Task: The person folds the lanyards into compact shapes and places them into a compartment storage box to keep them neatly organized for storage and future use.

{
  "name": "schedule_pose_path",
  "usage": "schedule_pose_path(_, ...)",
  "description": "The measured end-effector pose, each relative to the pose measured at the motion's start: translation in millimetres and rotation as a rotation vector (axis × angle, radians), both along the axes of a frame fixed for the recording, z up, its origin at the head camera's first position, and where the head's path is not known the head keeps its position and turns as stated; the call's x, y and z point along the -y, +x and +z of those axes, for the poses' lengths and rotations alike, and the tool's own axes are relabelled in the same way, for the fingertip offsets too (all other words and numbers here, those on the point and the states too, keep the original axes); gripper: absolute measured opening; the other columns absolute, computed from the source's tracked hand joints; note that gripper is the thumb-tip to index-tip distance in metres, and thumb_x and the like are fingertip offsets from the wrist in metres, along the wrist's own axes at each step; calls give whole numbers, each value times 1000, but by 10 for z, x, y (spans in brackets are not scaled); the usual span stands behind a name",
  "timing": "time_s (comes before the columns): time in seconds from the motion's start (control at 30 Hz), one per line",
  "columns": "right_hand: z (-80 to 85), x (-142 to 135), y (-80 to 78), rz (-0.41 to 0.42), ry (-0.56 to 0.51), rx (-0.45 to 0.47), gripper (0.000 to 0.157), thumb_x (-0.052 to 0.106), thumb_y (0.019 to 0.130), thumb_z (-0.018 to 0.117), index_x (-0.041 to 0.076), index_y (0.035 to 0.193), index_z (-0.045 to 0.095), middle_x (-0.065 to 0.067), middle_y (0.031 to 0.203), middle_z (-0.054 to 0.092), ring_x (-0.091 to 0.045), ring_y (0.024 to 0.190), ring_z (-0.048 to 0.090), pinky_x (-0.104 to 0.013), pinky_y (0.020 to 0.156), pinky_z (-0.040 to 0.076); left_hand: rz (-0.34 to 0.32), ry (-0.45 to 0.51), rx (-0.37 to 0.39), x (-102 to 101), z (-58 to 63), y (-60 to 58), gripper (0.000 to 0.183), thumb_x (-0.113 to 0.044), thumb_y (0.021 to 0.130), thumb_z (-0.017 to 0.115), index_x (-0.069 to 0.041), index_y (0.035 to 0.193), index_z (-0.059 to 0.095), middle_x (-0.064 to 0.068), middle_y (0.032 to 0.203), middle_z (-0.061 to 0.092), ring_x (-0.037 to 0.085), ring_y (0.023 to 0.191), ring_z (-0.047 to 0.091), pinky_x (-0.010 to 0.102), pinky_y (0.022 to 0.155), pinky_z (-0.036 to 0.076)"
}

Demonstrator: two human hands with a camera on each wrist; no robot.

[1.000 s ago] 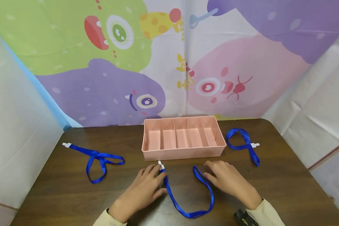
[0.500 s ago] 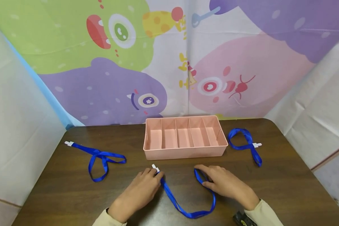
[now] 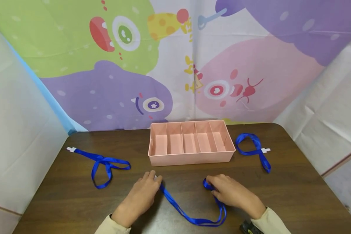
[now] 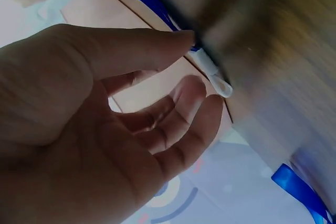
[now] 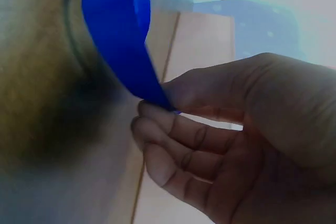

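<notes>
A blue lanyard (image 3: 178, 209) with a white clip (image 4: 220, 85) hangs in a U between my two hands, its lower part near the table. My left hand (image 3: 140, 195) pinches its clip end; in the left wrist view the thumb lies against the strap just above the clip. My right hand (image 3: 235, 193) pinches the other end, where a short loop sticks out past the fingertips. In the right wrist view the strap runs up from between thumb and index finger, while the other fingers curl below. Behind the hands stands a pink box (image 3: 191, 159) with several compartments.
Another blue lanyard (image 3: 105, 161) lies crossed over itself on the left of the brown table (image 3: 61, 201). A third lanyard (image 3: 253, 148) lies looped right of the box. A patterned cloth (image 3: 178, 65) hangs behind. A black object (image 3: 250, 227) sits by the right sleeve.
My left hand has moved left with the clip end. The right hand has closed on the far end of the lanyard, folding its loop, and the strap between them has spread wider.
</notes>
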State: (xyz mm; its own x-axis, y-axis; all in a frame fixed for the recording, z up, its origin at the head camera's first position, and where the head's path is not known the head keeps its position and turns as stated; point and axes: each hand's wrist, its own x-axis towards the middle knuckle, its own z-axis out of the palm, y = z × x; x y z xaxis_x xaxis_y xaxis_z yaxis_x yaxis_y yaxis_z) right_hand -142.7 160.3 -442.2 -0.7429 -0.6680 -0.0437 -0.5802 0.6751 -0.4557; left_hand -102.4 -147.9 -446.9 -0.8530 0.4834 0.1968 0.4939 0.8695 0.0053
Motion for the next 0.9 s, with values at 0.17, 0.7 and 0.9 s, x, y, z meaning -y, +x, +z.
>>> schedule_pose_path(0.17, 134, -89, -57, -38, -45, -72, 28, -2, 85, 69, 16, 77, 48, 11, 64, 38, -2, 56, 38, -21, 49, 34, 41, 6, -49, 83, -6, -60, 42, 9, 58, 85, -3, 95, 68, 16, 94, 53, 33, 87, 54, 43, 63, 51)
schedule_pose_path(0.7, 638, -988, -243, -338, -198, -407, 21, -2, 82, 77, 8, 88, 60, 7, 69, 59, -3, 60, 53, -23, 52, 45, -66, 302, 307, 423, 387, -134, 17, 4, 87, 64, -11, 88, 56, -5, 67, 53, 5, 54, 43, 23, 47, 39)
schedule_pose_path(0.9, 751, -1133, -218, -415, -351, -524, 23, -8, 80, 77, 6, 89, 62, 1, 71, 62, 0, 61, 57, -11, 55, 45, -141, 497, 377, 513, 637, -111, 6, -7, 98, 62, -12, 95, 62, -10, 69, 50, 0, 57, 42, 21, 51, 41)
